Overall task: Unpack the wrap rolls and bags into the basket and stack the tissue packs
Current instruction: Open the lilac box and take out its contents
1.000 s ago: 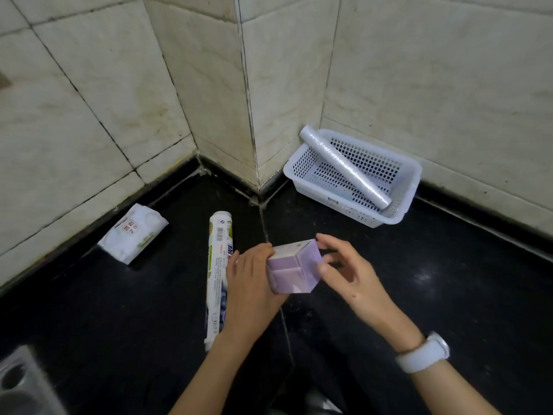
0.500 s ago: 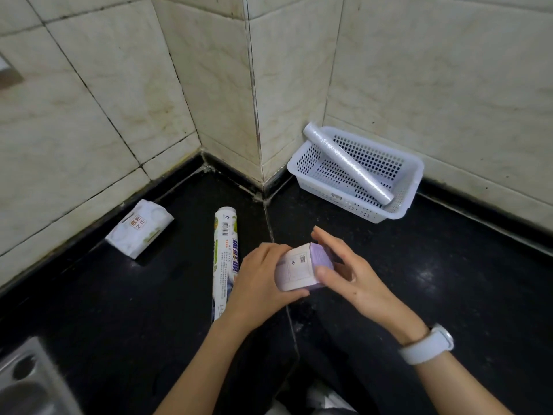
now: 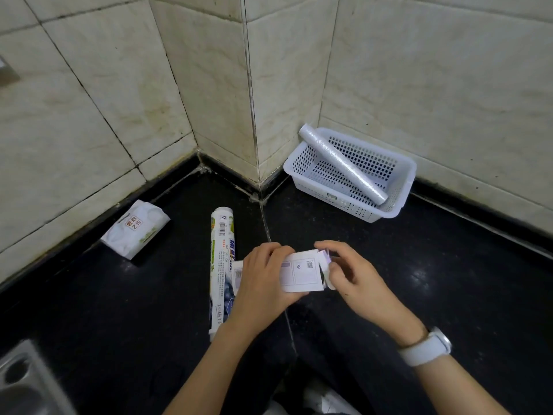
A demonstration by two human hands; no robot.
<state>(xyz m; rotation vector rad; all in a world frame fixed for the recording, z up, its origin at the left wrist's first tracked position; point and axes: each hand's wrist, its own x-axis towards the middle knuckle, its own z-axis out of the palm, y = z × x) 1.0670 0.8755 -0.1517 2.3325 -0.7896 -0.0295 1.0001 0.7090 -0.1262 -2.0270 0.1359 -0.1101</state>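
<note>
A small white cardboard box with printed panels and a purple inside is held above the glossy black countertop, between the two hands. The left hand wraps around its left part, fingers curled over the top and thumb beneath, gripping it firmly. The right hand works at the box's right end, where the flaps stand open; its thumb and forefinger are pinched close on a flap there, the other fingers loosely bent. A white watch band sits on the right wrist. Just left of the box, partly under the left hand, a long roll in a white printed wrapper with a barcode lies flat on the counter. Further left, near the wall, a white soft tissue pack with a red and green label lies alone. Beyond, in the tiled corner, a white perforated plastic basket holds a bare clear wrap roll, slanted with one end resting over the rim.
</note>
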